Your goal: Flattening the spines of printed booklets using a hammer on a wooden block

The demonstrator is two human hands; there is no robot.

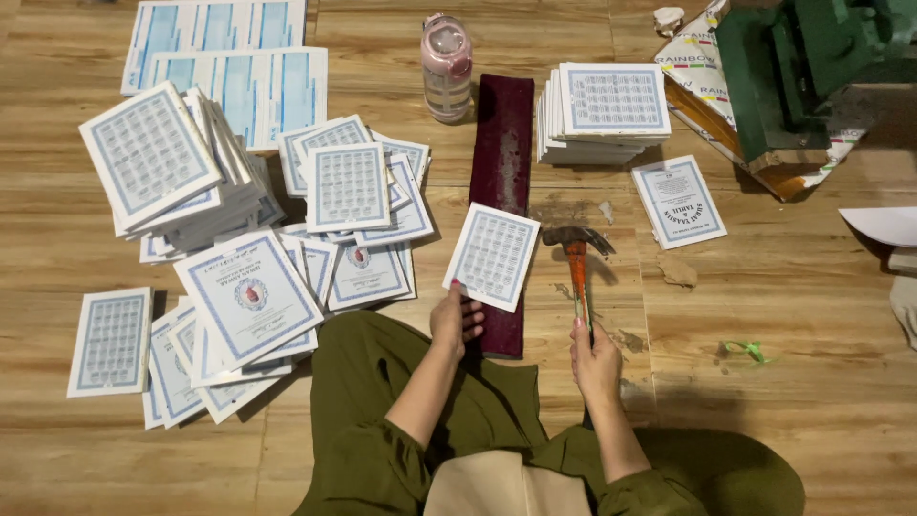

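Booklet (493, 255), white with blue-bordered cover, pinched at its lower corner by the left hand (457, 318) and held tilted over a long dark red board (502, 182) lying on the wooden floor (764, 287). Hammer (578, 263), orange handle, metal head beside the booklet's right edge, gripped in the closed right hand (594, 355). Hands apart, each clamped on its own item. Left: loose heaps of matching booklets (239, 229). Beyond the board: pink water bottle (447, 65), neat booklet stack (602, 110), single booklet (678, 201). Top right: green machine (793, 76).
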